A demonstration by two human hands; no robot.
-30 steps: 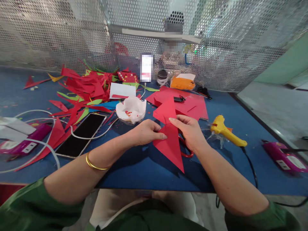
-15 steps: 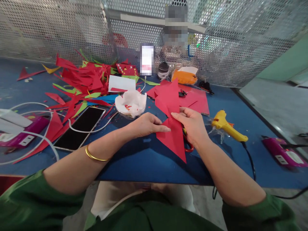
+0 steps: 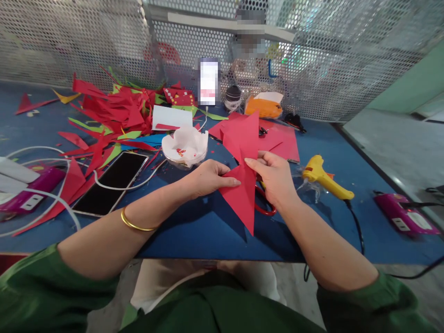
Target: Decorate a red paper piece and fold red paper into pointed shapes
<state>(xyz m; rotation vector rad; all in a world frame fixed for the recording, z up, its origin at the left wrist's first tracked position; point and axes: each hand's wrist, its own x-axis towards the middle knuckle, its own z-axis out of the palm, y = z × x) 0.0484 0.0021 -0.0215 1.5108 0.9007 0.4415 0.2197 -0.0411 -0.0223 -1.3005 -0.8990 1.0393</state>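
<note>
A piece of folded red paper (image 3: 243, 185) with pointed ends is held up over the blue table between both hands. My left hand (image 3: 211, 178) pinches its left edge, thumb on top and fingers behind. On the other side my right hand (image 3: 272, 173) grips the paper near its narrow middle, with the thumb on the front face. Partly hidden behind the paper and my right wrist are red scissors handles (image 3: 266, 208). Beyond the paper, more red sheets (image 3: 286, 138) lie flat on the table.
A yellow glue gun (image 3: 324, 178) lies at the right, before a purple power strip (image 3: 404, 212). Left are a paper-lined bowl (image 3: 185, 152), a dark phone (image 3: 113, 182), white cables and a heap of red scraps (image 3: 118, 108). A lit phone (image 3: 208, 83) stands against the perforated screen.
The lower point of the red paper has swung left, so more of the red scissors handles shows. Both hands keep their hold. The whole view has shifted slightly.
</note>
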